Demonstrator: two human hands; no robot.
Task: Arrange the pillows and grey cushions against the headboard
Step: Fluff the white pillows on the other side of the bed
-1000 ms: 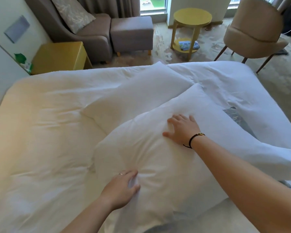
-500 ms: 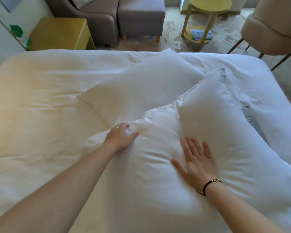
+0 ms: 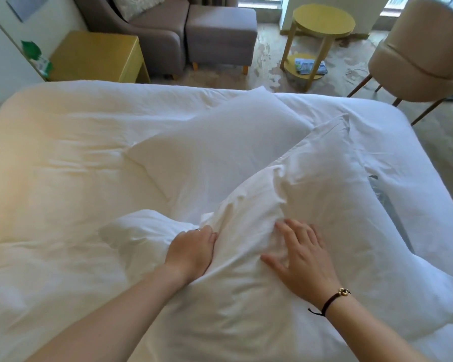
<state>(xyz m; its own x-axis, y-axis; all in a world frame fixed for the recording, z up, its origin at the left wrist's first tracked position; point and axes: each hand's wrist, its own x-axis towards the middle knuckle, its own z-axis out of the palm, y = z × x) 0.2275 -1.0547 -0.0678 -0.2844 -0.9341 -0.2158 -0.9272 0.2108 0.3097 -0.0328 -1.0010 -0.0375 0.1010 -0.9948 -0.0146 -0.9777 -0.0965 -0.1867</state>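
Head view. The near pillow (image 3: 285, 257) lies on the white bed (image 3: 63, 178), crumpled along its left side. The left hand (image 3: 192, 253) sits at the left edge of this pillow; its fingers (image 3: 207, 235) are curled tight and pinch a fold of the pillowcase. A ring shows on one finger. The right hand (image 3: 302, 259) lies flat on top of the same pillow, just right of the left hand; its fingers (image 3: 289, 228) are spread and open, holding nothing. A black cord bracelet (image 3: 330, 301) circles the right wrist.

A second pillow (image 3: 220, 150) lies beyond the near pillow, touching it and partly under its far edge. A grey cushion (image 3: 379, 194) shows only as a narrow strip to the right of the near pillow, mostly hidden.

Beyond the bed, past the second pillow: a yellow bedside cabinet (image 3: 97, 56), a grey armchair (image 3: 147, 30) with footstool (image 3: 220, 32), a round yellow side table (image 3: 322, 22) and a beige chair (image 3: 419, 53). The headboard is out of view.
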